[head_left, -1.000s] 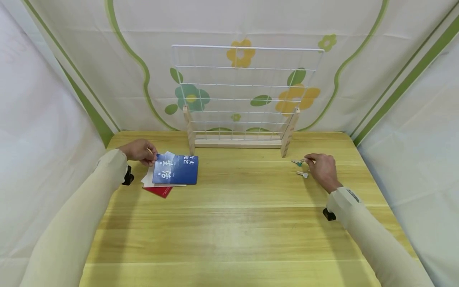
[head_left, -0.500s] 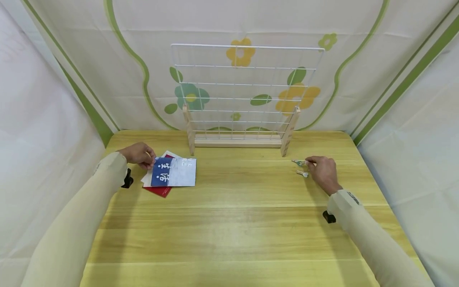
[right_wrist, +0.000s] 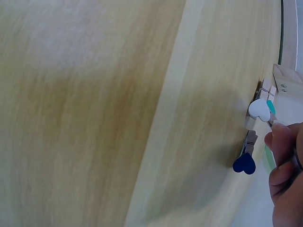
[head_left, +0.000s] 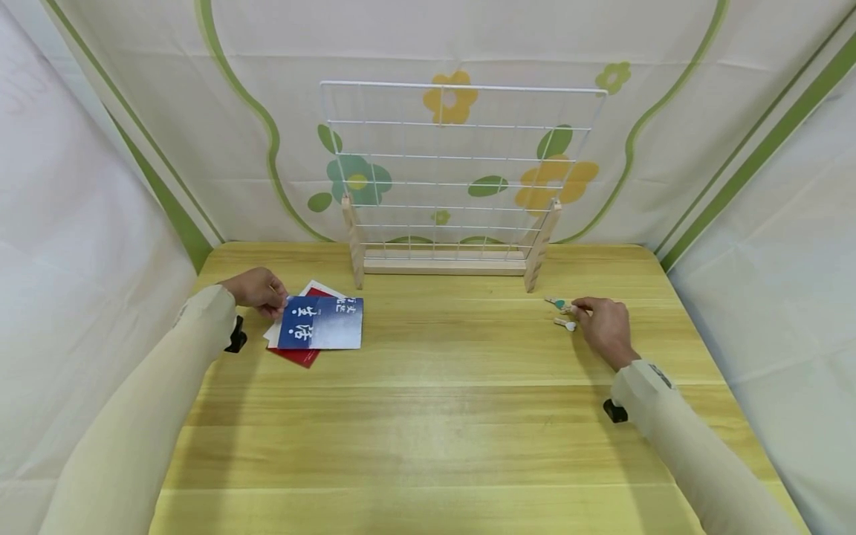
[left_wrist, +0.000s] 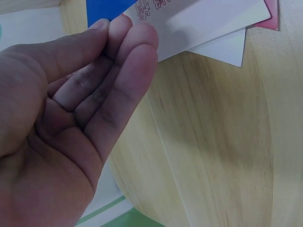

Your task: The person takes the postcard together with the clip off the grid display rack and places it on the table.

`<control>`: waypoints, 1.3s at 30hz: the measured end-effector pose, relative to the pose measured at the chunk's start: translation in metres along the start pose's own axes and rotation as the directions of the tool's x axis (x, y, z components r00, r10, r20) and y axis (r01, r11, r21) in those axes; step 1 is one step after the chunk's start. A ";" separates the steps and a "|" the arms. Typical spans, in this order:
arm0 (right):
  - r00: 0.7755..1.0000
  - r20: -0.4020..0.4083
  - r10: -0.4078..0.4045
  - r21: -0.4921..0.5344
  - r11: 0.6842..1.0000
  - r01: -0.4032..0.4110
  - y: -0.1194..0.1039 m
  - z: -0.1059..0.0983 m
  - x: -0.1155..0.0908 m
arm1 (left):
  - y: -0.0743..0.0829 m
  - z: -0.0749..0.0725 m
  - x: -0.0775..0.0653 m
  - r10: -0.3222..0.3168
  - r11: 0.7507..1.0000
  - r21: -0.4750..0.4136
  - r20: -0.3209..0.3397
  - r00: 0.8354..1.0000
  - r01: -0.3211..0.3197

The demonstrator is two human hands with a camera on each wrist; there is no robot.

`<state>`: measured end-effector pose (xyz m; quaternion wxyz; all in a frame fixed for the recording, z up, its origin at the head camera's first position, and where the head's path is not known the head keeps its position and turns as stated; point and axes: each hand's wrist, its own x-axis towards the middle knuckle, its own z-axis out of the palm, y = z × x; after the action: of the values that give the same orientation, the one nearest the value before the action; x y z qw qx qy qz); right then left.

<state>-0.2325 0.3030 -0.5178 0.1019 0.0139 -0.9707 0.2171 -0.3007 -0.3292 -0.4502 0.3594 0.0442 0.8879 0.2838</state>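
At the left, my left hand [head_left: 257, 288] pinches the near-left edge of a blue card with white lettering [head_left: 321, 323]. It lies over a white card and a red card [head_left: 299, 355]. In the left wrist view, thumb and fingertips meet at the card's blue corner [left_wrist: 102, 7], beside a pale card with red lettering [left_wrist: 199, 23]. On the right, my right hand [head_left: 604, 327] pinches the end of a small clothespin with a white heart [right_wrist: 259, 109]. A teal-heart clothespin [head_left: 559, 303] is just beyond it. A dark-heart clothespin [right_wrist: 244, 163] lies nearer the hand's wrist.
A white wire grid rack [head_left: 461, 157] with a wooden stand [head_left: 441, 266] rises at the back of the wooden table [head_left: 428, 416]. Floral cloth [head_left: 267, 44] hangs behind and at both sides.
My left hand has drawn the blue card slightly nearer and left, and its tilt and shine have changed. My right hand has moved slightly nearer, with the small clothespin at its fingertips.
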 end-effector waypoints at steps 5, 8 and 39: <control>1.000 -0.002 0.010 -0.021 1.000 -0.010 0.001 0.001 -0.002 | -0.001 -0.001 0.000 0.000 1.000 0.017 0.004 1.000 0.000; 1.000 0.006 0.026 -0.025 0.999 -0.026 0.001 0.001 -0.003 | -0.002 0.000 -0.001 0.005 1.000 0.030 0.005 1.000 -0.005; 0.998 0.047 0.048 -0.093 0.995 -0.043 0.005 0.003 -0.009 | -0.010 0.005 0.006 -0.074 0.994 0.073 -0.078 0.994 0.080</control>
<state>-0.2242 0.3065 -0.5244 0.0737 -0.0077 -0.9819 0.1741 -0.3002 -0.3335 -0.4619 0.3344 0.0130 0.9120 0.2371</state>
